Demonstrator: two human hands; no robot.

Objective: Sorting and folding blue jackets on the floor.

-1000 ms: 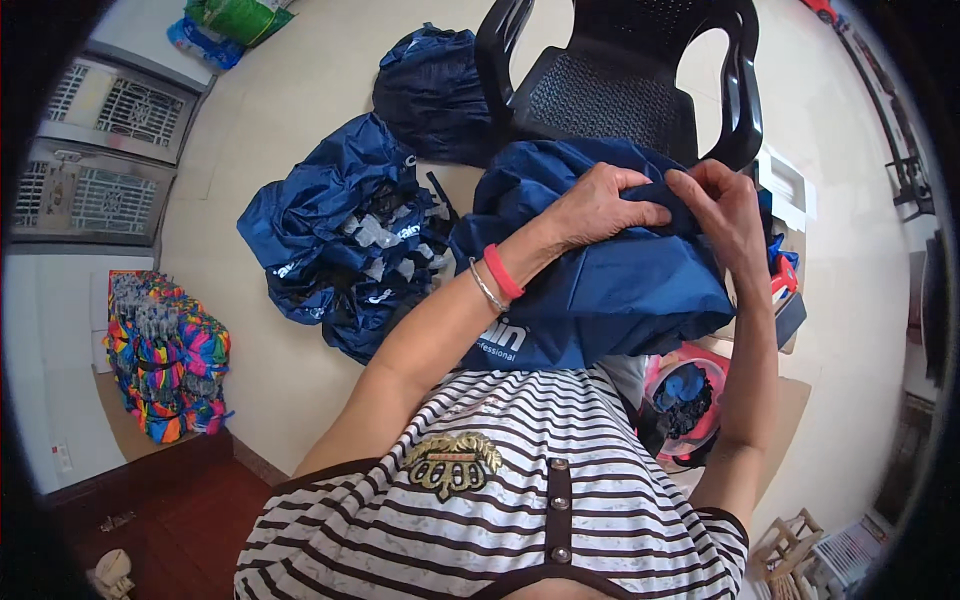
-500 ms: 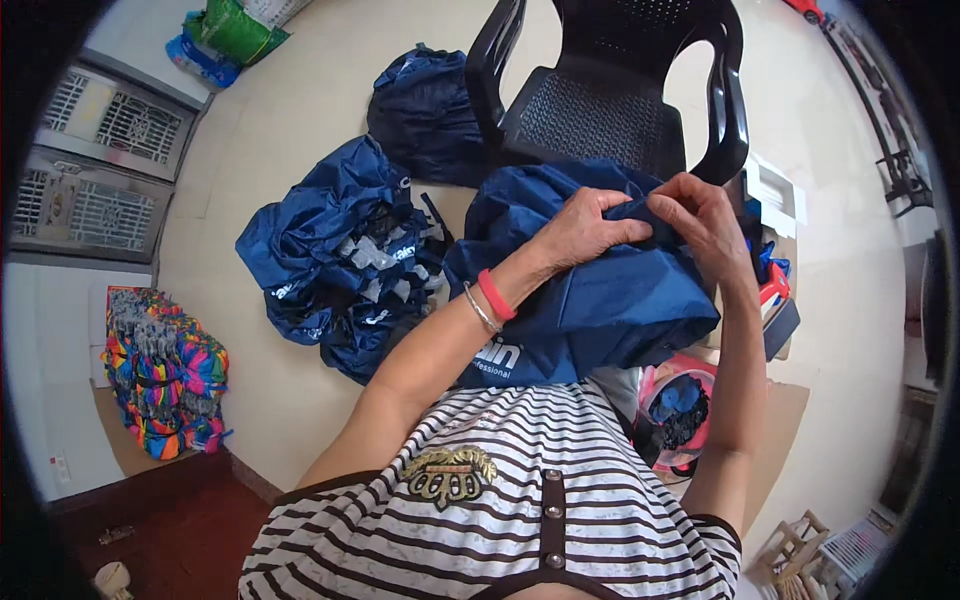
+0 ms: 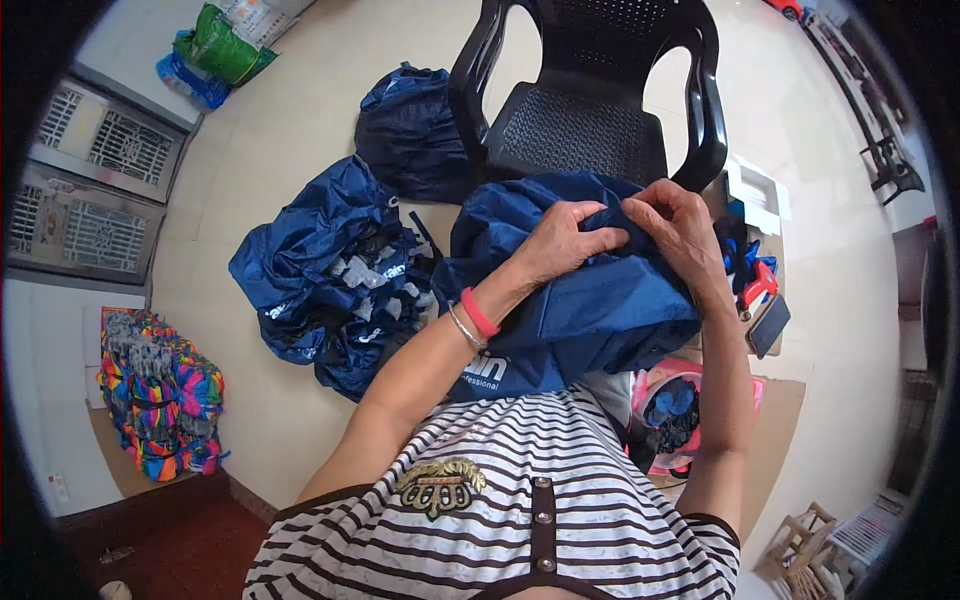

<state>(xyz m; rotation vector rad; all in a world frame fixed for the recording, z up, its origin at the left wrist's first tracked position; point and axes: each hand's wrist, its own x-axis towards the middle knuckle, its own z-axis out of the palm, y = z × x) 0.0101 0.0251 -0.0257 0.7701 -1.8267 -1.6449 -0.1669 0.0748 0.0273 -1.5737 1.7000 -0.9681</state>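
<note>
Holding: both hands grip a fold of the dark blue garment [image 3: 590, 300] at centre frame, just below the black plastic chair [image 3: 590, 110].
Left hand: the left hand [image 3: 565, 240] has its fingers [image 3: 585, 212] curled shut over a bunched ridge of the fabric; a pink band and a thin bangle sit on the wrist.
Right hand: the right hand [image 3: 680, 232] pinches the same ridge, its fingers [image 3: 645, 215] closed on the cloth and touching the left hand's.
Where the garment lies: draped across the lap, between the striped shirt and the chair seat, white lettering showing at its lower edge.
Done so far, as I judge: hard to say; a pile of blue garments [image 3: 330, 270] lies on the floor at centre left, with another blue bundle [image 3: 410, 130] beside the chair, but whether these are finished cannot be told.
Left to do, as I judge: the piece in hand looks mid-handling, loose and unfolded.
Nearby: a pink basket [image 3: 680, 410] at lower right; colourful stacked bundles [image 3: 160, 395] at lower left.
</note>
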